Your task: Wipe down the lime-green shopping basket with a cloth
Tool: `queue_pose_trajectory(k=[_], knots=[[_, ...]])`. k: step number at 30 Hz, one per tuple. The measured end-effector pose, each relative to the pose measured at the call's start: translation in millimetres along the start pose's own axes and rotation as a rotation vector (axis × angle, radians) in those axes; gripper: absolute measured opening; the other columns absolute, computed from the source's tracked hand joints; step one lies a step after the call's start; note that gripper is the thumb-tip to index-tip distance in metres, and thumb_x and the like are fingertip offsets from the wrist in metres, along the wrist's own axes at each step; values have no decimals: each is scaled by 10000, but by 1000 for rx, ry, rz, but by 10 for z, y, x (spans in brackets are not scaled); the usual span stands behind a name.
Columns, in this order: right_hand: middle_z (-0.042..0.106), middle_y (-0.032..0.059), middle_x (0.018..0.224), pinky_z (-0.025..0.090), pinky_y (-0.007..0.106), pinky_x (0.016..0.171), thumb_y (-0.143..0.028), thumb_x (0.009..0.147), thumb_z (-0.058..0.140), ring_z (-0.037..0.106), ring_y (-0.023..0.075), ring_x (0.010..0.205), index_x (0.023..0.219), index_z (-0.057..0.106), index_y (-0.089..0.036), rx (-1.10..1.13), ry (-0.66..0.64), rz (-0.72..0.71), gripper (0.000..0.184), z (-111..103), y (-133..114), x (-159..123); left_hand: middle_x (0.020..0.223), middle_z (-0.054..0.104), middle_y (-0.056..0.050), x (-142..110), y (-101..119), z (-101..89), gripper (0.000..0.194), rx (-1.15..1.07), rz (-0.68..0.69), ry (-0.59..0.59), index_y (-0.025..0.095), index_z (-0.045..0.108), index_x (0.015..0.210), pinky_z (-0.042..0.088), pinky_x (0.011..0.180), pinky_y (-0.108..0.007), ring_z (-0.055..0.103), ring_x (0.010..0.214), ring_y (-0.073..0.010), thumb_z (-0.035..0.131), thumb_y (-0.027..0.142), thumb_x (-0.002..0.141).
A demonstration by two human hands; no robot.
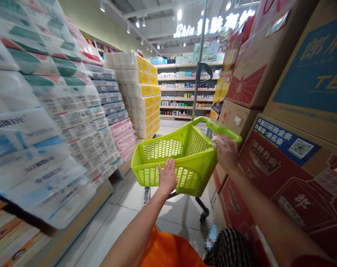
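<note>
The person's left hand lay open against the lime-green plastic shopping basket, fingers spread, not gripping. The basket looked light and stiff, best taken by its thick rim. The right hand curled shut at that rim around what seemed a small white item, though it was hard to see. Wrapped toilet-paper packs stood ahead.

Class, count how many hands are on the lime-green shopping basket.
2 on the lime-green shopping basket: the left hand lies flat against its near side; the right hand grips its rim at the right.
</note>
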State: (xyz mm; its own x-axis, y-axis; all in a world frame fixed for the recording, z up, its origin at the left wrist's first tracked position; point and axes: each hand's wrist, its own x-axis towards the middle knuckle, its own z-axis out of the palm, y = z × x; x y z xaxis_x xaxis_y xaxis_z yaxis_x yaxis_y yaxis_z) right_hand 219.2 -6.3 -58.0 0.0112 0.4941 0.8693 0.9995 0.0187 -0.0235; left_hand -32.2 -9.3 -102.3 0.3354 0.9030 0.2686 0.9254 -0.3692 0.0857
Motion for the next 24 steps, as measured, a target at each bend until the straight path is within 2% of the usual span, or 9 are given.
queue_pose_trajectory(k=[3, 7, 9, 11, 13, 15, 20, 22, 24], knots=[[524, 132, 1216, 309, 465, 986, -171, 816, 416, 411, 262, 1170, 999, 643, -146, 15, 52, 64, 293, 48, -1, -55, 1456, 222, -80, 5, 87, 12, 705, -19, -26, -3, 108, 201, 1378, 124, 1068, -545, 157, 1336, -250, 418, 207, 715], [528, 89, 1237, 319, 406, 1014, -121, 840, 374, 375, 216, 1229, 1037, 633, -181, 127, -56, -169, 331, 196, -355, -293, 1453, 231, -75, 17, 122, -9, 695, -33, -13, -17, 127, 224, 1373, 117, 1072, -535, 178, 1331, -240, 423, 207, 712], [515, 75, 1260, 318, 401, 1020, -105, 839, 374, 369, 208, 1239, 1060, 623, -197, 150, -113, -244, 345, 228, -338, -311, 1449, 244, -76, 13, 72, -21, 691, -29, -37, -18, 141, 235, 1370, 121, 1070, -537, 195, 1326, -234, 422, 192, 707], [501, 87, 1276, 311, 417, 1023, -110, 840, 383, 373, 219, 1236, 1055, 625, -187, 128, -98, -174, 333, 229, -156, -241, 1445, 255, -86, 5, 8, -27, 691, -8, -63, -19, 134, 231, 1370, 122, 1066, -547, 199, 1325, -235, 412, 173, 704], [486, 106, 1287, 302, 442, 1024, -120, 842, 387, 372, 234, 1236, 1047, 627, -168, 94, -37, -26, 320, 231, 27, -156, 1443, 258, -97, 0, -32, -26, 690, 17, -66, -24, 117, 224, 1370, 117, 1063, -556, 189, 1328, -243, 401, 160, 704], [473, 105, 1299, 300, 450, 1026, -117, 842, 381, 355, 236, 1250, 1053, 624, -166, 92, -7, 51, 325, 259, 39, -138, 1440, 261, -107, 4, -29, -23, 690, 30, -63, -32, 103, 224, 1369, 115, 1063, -557, 180, 1329, -254, 403, 165, 705], [481, 82, 1300, 338, 413, 1014, -75, 825, 381, 332, 219, 1273, 1089, 606, -194, 210, -136, -183, 367, 390, -491, -353, 1432, 277, -117, 8, 22, -43, 680, 37, -76, -47, 103, 231, 1365, 132, 1061, -546, 200, 1322, -256, 410, 176, 713], [478, 87, 1303, 332, 413, 1020, -75, 823, 392, 337, 223, 1270, 1106, 596, -190, 213, -156, -225, 367, 403, -512, -366, 1430, 285, -106, -14, -9, -58, 678, 43, -65, -52, 123, 235, 1366, 128, 1065, -539, 204, 1322, -250, 416, 181, 715], [472, 94, 1306, 315, 427, 1032, -96, 830, 402, 339, 235, 1267, 1093, 602, -178, 179, -128, -171, 341, 393, -352, -308, 1438, 268, -100, -47, -57, -62, 684, 52, -83, -56, 128, 227, 1369, 115, 1068, -536, 193, 1327, -241, 414, 178, 714]])
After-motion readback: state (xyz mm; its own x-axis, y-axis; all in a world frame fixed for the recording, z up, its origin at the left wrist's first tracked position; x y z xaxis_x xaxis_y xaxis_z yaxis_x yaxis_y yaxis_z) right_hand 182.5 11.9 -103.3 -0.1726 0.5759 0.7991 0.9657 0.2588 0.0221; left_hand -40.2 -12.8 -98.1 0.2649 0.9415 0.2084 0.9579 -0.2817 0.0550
